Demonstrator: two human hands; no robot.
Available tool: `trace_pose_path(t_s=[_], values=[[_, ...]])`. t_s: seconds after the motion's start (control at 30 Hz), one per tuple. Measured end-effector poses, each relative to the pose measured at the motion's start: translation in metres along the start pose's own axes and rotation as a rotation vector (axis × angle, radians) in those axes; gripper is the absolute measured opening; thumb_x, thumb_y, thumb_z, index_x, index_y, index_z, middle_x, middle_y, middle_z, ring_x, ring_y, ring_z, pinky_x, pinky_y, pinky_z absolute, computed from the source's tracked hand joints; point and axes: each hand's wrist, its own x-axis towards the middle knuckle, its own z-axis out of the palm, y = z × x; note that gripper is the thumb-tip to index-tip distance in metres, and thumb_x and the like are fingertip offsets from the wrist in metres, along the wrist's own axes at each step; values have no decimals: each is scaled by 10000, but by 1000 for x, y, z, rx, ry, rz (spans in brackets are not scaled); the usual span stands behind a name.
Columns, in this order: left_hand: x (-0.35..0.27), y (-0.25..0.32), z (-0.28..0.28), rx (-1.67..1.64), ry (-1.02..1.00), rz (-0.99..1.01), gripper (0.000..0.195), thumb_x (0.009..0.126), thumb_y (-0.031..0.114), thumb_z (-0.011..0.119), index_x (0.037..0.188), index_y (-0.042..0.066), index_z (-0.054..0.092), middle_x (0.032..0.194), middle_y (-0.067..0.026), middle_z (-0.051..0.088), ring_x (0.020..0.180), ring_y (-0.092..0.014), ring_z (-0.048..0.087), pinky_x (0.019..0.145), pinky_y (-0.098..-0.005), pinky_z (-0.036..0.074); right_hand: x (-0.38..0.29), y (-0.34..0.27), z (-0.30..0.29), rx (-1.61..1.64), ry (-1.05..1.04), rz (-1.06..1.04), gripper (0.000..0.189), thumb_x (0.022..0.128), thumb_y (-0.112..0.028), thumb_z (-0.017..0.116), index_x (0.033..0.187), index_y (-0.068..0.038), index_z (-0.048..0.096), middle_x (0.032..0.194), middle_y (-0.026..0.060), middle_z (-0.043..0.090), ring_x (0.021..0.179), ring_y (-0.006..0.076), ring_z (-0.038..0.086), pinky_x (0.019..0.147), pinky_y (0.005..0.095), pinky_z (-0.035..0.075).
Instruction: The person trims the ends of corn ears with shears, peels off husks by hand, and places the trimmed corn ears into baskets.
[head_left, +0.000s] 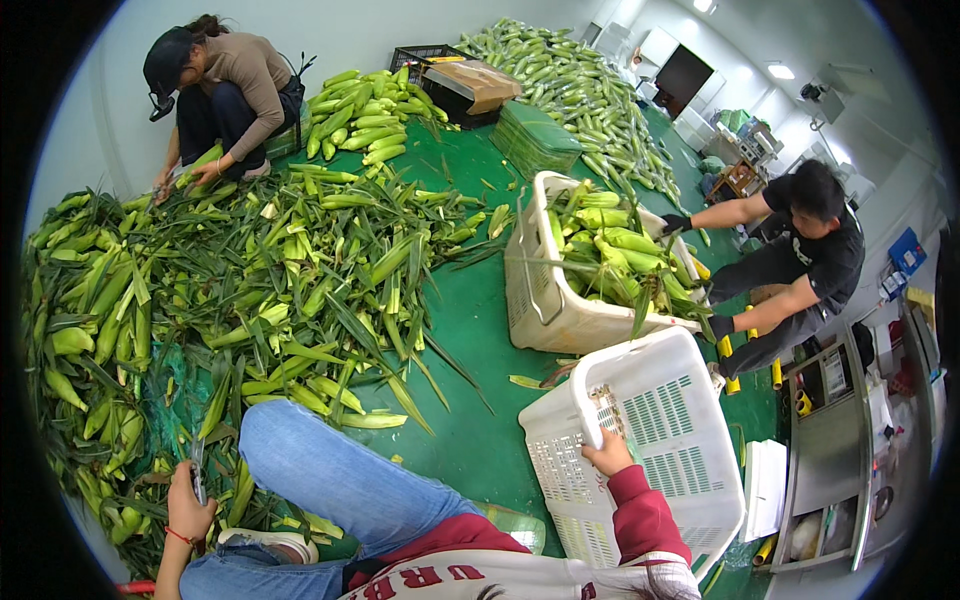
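My left hand (187, 506), with a red cord at the wrist, is closed around a metal cutting tool (198, 469), probably pruning shears, at the lower left. Its blades point up beside a green corn ear (217, 405). My right hand (609, 452) grips the rim of a white perforated plastic crate (660, 420), which is tilted towards me, its visible inside holding no corn. Across the left spreads a large heap of corn ears and loose husk leaves (300, 262). Just beyond my crate stands a second white crate (536, 300), full of green corn ears.
A co-worker (810, 247) in dark gloves holds the full crate. Another person (240, 97) squats behind the heap with corn in hand. Farther back are a husked-corn pile (367, 112), a wrapped corn pile (585, 97), green stacked bags (534, 139) and a black crate (465, 112). Metal shelving (825, 450) stands at right.
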Motion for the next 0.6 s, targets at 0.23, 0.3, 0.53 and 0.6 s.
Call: trace_pose_path(t_s=[0.23, 0.3, 0.53, 0.6], values=[[3, 8, -3, -25, -25, 9, 546, 576, 5, 653, 1065, 13, 409, 941, -222, 501, 886, -419, 498, 755, -425, 420, -21, -18, 10, -24, -31, -84, 400, 683, -256, 620, 1000, -20, 559, 805, 235, 615, 765, 393, 599, 711, 431, 475], [3, 9, -4, -32, -42, -26, 547, 579, 1, 653, 1069, 11, 411, 944, -219, 501, 886, -417, 501, 750, -421, 423, -24, -24, 18, -58, -18, -99, 412, 682, -258, 621, 1009, -18, 554, 786, 253, 607, 748, 405, 598, 698, 446, 475], [10, 15, -1, 4, -50, 3, 562, 578, 8, 654, 1088, 5, 420, 948, -225, 514, 893, -416, 510, 758, -423, 431, -6, -51, 26, -66, -24, -155, 426, 676, -265, 629, 1002, 0, 554, 758, 262, 601, 719, 414, 595, 667, 453, 481], [11, 17, -4, -9, -58, -27, 561, 588, 21, 651, 1095, 7, 413, 938, -221, 513, 883, -404, 509, 759, -420, 428, 13, -60, 29, -55, -32, -172, 435, 687, -282, 645, 1006, 1, 556, 767, 253, 607, 723, 403, 600, 666, 446, 479]])
